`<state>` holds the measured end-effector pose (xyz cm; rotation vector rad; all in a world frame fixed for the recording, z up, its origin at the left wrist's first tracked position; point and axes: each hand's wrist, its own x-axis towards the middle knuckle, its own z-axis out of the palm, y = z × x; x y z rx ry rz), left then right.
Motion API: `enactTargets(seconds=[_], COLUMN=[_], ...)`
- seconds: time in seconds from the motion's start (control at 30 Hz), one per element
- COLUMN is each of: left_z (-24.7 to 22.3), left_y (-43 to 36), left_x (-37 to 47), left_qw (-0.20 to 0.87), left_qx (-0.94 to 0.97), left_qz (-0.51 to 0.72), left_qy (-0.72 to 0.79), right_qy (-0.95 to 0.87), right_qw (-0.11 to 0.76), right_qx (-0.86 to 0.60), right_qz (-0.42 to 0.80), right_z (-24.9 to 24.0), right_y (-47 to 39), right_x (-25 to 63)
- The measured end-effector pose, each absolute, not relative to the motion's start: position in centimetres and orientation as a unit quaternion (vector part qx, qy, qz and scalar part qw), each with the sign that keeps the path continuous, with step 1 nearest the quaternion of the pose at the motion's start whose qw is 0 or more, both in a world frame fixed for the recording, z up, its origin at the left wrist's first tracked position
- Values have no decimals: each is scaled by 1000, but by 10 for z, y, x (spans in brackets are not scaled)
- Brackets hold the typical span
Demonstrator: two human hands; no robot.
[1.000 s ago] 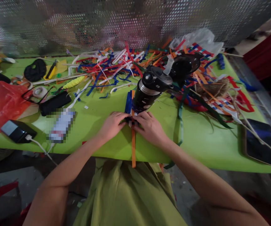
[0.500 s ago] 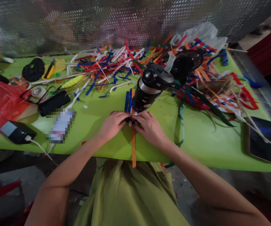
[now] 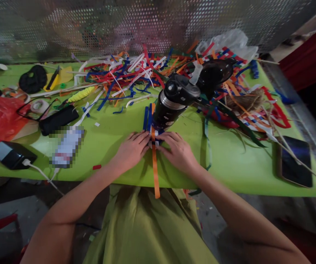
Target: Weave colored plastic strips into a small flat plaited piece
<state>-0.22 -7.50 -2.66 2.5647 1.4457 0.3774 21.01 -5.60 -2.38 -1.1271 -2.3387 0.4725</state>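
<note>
Between my hands lies a small woven piece (image 3: 153,138) of blue, white and orange strips. My left hand (image 3: 132,148) grips its left edge, fingertips on top and thumb close to the near side. On the opposite edge, my right hand (image 3: 179,151) pinches it with bent fingers and thumb. A long orange strip (image 3: 155,172) runs through the weave and hangs past the table's front edge. Blue strips (image 3: 147,119) stick out on the far side. Right behind the piece, a black bottle (image 3: 170,106) stands and hides some strip ends. My fingers cover the weave's side edges.
A heap of coloured strips (image 3: 130,71) spreads along the back of the green table (image 3: 114,119). Left are glasses (image 3: 37,117), a black case (image 3: 59,120), a phone (image 3: 68,148) on a cable and a black box (image 3: 13,156). A dark tablet (image 3: 295,161) lies right.
The view has shifted slightly, so the table items appear further left. My fingers have drawn a little apart, and more of the weave shows between them.
</note>
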Motion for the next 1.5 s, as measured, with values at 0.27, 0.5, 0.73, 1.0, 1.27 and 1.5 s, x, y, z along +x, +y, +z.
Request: enactTargets(seconds=[0.27,0.5,0.73,1.0,1.27,1.5], left_z=[-27,-32,-36,-38,-28,-25], left_y=[-85,-83,-84,-84,-85,-85], left_x=[4,5,8,9,16,31], left_qw=[42,14,18,11,0,1], left_qx=[871,886,890,888,882,865], left_qz=[88,78,80,86,59,52], left_qy=[482,457,449,451,467,500], right_qy=[-883,-903,-921,-931,-939,-947], right_qw=[184,120,95,114,95,67], right_qx=[-410,-410,-378,-347,-331,-314], right_qz=[132,41,-14,-4,-3,-10], right_z=[-21,-21,-16,-11,-13,-12], right_y=[-71,-84,-81,-80,-80,-77], right_x=[222,215,211,215,218,221])
